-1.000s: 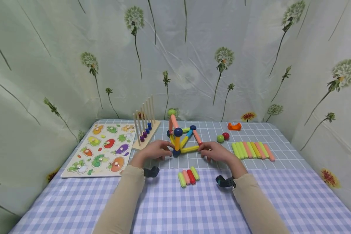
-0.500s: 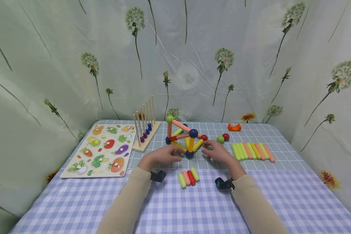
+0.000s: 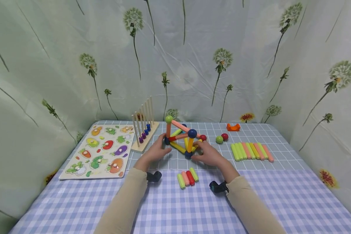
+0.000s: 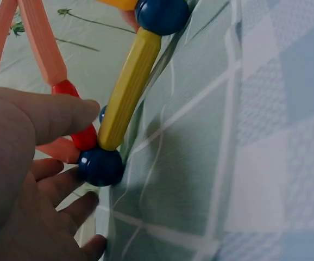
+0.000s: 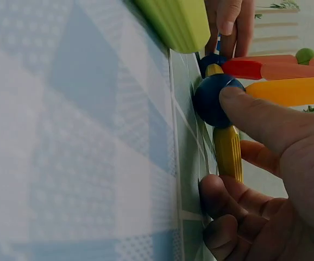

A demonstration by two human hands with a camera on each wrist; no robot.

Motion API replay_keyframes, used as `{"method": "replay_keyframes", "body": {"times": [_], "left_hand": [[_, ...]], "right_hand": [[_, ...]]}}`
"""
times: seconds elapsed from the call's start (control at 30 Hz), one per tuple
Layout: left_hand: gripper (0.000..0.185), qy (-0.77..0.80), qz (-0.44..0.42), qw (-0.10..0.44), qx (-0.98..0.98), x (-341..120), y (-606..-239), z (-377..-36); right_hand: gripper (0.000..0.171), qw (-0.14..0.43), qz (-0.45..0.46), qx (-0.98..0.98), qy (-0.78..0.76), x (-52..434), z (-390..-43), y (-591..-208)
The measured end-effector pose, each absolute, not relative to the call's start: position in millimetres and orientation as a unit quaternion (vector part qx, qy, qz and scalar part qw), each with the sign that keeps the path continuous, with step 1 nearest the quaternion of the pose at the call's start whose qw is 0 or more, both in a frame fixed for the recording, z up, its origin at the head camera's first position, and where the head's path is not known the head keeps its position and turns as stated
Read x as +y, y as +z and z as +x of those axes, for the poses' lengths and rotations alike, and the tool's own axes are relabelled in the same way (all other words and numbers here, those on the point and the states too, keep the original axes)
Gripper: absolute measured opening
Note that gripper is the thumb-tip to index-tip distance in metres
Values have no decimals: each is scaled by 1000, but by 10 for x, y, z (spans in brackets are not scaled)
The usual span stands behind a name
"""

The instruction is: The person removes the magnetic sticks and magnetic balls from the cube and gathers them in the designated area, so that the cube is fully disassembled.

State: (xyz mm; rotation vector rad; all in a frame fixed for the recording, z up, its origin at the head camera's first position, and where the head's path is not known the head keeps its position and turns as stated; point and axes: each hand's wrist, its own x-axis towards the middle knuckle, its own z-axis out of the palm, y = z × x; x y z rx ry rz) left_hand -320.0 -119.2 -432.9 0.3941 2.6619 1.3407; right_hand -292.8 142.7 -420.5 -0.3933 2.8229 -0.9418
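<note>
Head view showed your rod-and-ball frame [image 3: 182,138] standing on the grey-checked part of the tabletop [image 3: 251,164], between the wooden peg rack [image 3: 144,128] and the row of loose rods [image 3: 251,150].

1. Grip state. Your left hand [image 3: 155,151] curled round the frame's left corner; in the left wrist view the thumb [image 4: 48,117] pressed the red rod [image 4: 81,130] just above the lower blue ball [image 4: 100,166]. Your right hand [image 3: 207,154] held the near corner, its thumb [image 5: 255,117] laid on the near blue ball [image 5: 214,100] and its fingers curled beneath the yellow rod [image 5: 227,152].

2. Handling. You should have judged the frame light and each piece stiff, but the whole loosely joined: the rods met only at the balls, so a joint would probably part under twist or pull. The balls were smooth, glossy and round, hence likely slippery. The rods were ribbed along their length and gave better purchase.

3. Where to hold. The sounder places were the base corners, with one hand on each, as you had them, rather than the raised green ball [image 3: 169,119] or the sloping pink rod [image 3: 182,127].

4. Materials. Pieces looked like moulded plastic in yellow, pink, red, green and blue. The cloth below was soft and lay in faint creases. Four short rods [image 3: 187,177] lay near your wrists; a wooden fruit puzzle board [image 3: 100,151] lay well to the left.
</note>
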Motion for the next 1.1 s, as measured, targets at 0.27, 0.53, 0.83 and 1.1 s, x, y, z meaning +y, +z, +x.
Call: {"method": "replay_keyframes", "body": {"times": [0.27, 0.53, 0.83, 1.1], "left_hand": [[41, 417, 144, 36, 896, -1238, -4280, -3204], [15, 371, 181, 113, 904, -1167, -4213, -3154], [42, 397, 182, 35, 899, -1075, -4064, -3070], [51, 443, 227, -101, 861, -946, -3835, -2976]], "right_hand": [[58, 72, -127, 941, -307, 1503, -2946, -4219], [45, 85, -98, 939, -319, 1715, -3001, -4197], [44, 80, -116, 936, -322, 1825, -2980, -4007], [44, -15, -138, 904, -404, 1844, -2912, -3707]]}}
